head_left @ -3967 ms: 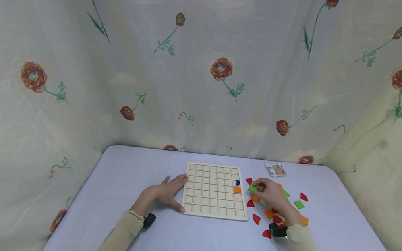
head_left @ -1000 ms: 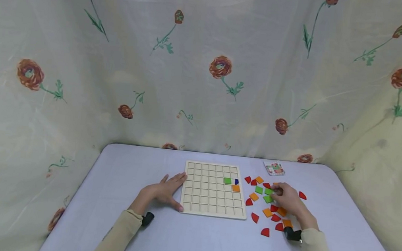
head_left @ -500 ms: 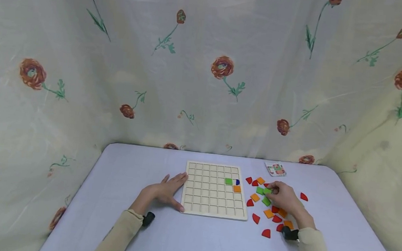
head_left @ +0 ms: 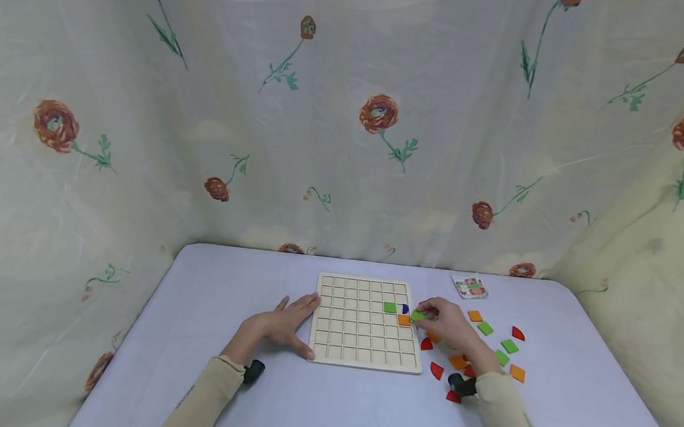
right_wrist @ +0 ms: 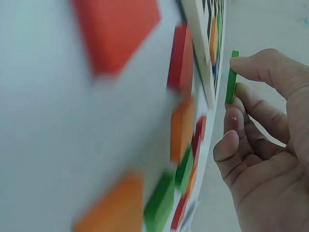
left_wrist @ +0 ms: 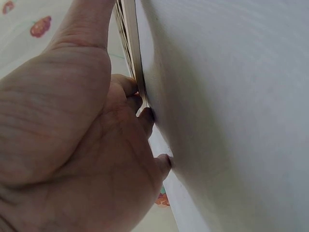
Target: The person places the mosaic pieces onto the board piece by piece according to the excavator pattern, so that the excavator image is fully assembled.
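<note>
A pale gridded board [head_left: 343,336] lies on the table. My left hand [head_left: 286,327] rests at its left edge, fingers spread, fingertips and thumb on the rim; the left wrist view shows the palm [left_wrist: 116,154] beside the board's side. My right hand [head_left: 451,326] pinches a green square tile [head_left: 418,316] between thumb and fingers, close to the board's right edge. In the right wrist view that green tile [right_wrist: 232,79] is seen edge-on, raised above the table. On the board sit another green tile [head_left: 390,307], a small dark blue piece [head_left: 405,308] and an orange tile [head_left: 404,320].
Loose pieces lie right of the board, partly under the right hand and forearm: several red quarter-circles [head_left: 436,370], orange squares [head_left: 517,373] and green squares [head_left: 509,345]. A patterned card or packet [head_left: 469,286] lies at the back. A flowered curtain [head_left: 345,173] hangs behind the table.
Since half a second ago, my right hand has moved left from the loose pieces to the board's edge, carrying a green tile. A green tile was added to the board within four seconds. Left hand unmoved.
</note>
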`<control>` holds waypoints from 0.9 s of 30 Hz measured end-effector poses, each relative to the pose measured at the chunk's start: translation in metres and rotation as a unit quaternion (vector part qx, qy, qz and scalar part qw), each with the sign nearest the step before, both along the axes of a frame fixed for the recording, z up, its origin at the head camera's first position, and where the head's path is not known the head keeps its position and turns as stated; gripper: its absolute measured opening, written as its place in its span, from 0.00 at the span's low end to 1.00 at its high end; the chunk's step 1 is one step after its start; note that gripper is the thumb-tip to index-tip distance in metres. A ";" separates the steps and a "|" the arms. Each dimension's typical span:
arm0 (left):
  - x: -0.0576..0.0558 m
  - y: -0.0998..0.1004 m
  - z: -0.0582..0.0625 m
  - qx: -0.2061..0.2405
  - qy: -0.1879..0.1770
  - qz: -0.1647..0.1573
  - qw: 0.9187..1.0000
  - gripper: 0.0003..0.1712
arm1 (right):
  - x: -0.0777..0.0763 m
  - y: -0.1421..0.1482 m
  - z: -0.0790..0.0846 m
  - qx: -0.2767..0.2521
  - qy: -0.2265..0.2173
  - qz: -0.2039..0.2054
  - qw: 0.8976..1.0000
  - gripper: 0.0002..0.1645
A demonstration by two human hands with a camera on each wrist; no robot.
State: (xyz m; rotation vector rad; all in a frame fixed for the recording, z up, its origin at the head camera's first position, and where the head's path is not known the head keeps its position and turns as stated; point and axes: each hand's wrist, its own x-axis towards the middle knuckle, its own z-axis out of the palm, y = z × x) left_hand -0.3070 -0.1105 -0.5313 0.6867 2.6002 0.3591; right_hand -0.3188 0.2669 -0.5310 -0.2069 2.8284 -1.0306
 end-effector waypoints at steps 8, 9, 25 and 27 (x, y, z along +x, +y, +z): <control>0.000 -0.001 0.000 0.002 -0.002 0.001 1.000 0.73 | -0.007 -0.035 -0.004 -0.002 0.009 0.050 0.999 0.14; 0.000 -0.001 0.001 0.002 -0.002 0.001 1.000 0.73 | -0.007 -0.038 -0.005 -0.001 0.010 0.055 0.998 0.14; -0.001 -0.002 -0.001 0.022 -0.001 -0.002 1.000 0.74 | -0.008 -0.046 0.001 0.019 0.043 0.115 0.992 0.11; -0.001 -0.002 -0.002 0.021 0.000 -0.002 1.000 0.74 | -0.007 -0.047 0.003 0.014 0.045 0.121 0.992 0.11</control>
